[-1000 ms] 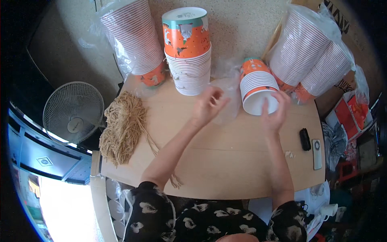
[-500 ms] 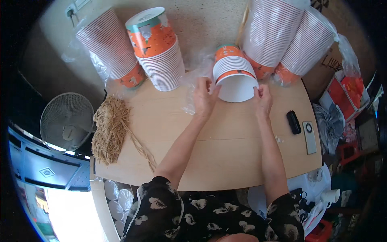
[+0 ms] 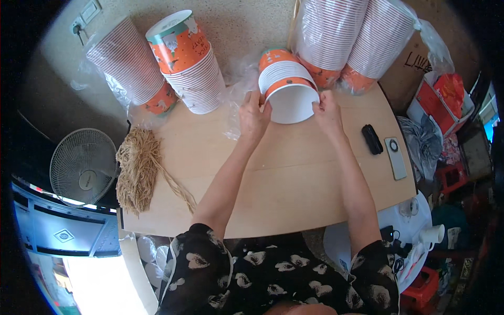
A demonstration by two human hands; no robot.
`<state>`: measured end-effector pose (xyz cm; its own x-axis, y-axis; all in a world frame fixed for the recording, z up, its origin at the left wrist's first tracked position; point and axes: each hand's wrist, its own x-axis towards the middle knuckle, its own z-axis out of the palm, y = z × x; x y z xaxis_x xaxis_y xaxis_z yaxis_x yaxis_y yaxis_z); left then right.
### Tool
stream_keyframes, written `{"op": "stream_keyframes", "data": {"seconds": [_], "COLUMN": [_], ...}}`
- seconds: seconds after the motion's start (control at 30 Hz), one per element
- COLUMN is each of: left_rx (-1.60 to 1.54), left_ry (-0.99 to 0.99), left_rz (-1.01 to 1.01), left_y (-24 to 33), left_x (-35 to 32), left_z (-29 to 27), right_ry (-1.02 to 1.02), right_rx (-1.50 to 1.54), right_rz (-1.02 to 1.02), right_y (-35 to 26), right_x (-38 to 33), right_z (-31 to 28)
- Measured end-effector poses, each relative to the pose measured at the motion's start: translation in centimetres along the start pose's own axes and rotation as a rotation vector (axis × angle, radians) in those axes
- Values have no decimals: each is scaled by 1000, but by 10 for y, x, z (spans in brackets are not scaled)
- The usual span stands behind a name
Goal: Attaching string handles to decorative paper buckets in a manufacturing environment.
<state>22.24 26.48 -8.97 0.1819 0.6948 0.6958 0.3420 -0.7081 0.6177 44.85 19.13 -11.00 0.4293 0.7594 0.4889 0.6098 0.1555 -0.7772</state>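
A short stack of paper buckets (image 3: pixel 286 72), orange with white rims, lies on its side with its mouths toward me. The front bucket (image 3: pixel 292 105) stands slightly out from the others, so a strip of its orange wall shows behind the rim. My left hand (image 3: pixel 254 116) is closed on the left side of that rim, thumb near the mouth and fingers outside. On the opposite side my right hand (image 3: pixel 327 111) pinches the rim the same way. The white inside of the bucket faces me, and my fingertips behind the wall are partly hidden.
Upright bucket stacks (image 3: pixel 197 79) stand at the back left, and plastic-wrapped stacks (image 3: pixel 331 39) at the back right. Raffia-like strands (image 3: pixel 137 170) lie at the table's left. A black case (image 3: pixel 371 139) and a grey slim device (image 3: pixel 395 158) lie at right. A fan (image 3: pixel 84 168) stands left.
My view has shifted a little. My right hand has closed more firmly on the rim, and the front bucket's orange strip looks slightly wider behind its rim.
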Motion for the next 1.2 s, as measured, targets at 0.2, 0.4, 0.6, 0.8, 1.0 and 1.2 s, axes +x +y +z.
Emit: {"op": "stream_keyframes", "data": {"seconds": [0.2, 0.4, 0.6, 0.8, 1.0, 1.2], "left_rx": [-205, -584, -703, -774, -723, -730], "left_ry": [-106, -347, -418, -307, -339, -328], "left_rz": [-88, -635, -830, -899, -792, -713], "left_y": [35, 63, 59, 56, 58, 61], "left_x": [-12, -58, -114, -157, -181, -194], "left_z": [-47, -143, -199, -228, -249, -261], "right_ry": [-198, -517, -596, -522, -476, -477], "right_rx": [350, 389, 378, 492, 710, 754], "right_rz": [-8, -206, -122, -39, 117, 445], "right_y": [-61, -102, -115, -134, -142, -162], "right_x": [-37, -111, -177, -220, -241, -245], "right_z": [-37, -66, -33, -6, 19, 21]}}
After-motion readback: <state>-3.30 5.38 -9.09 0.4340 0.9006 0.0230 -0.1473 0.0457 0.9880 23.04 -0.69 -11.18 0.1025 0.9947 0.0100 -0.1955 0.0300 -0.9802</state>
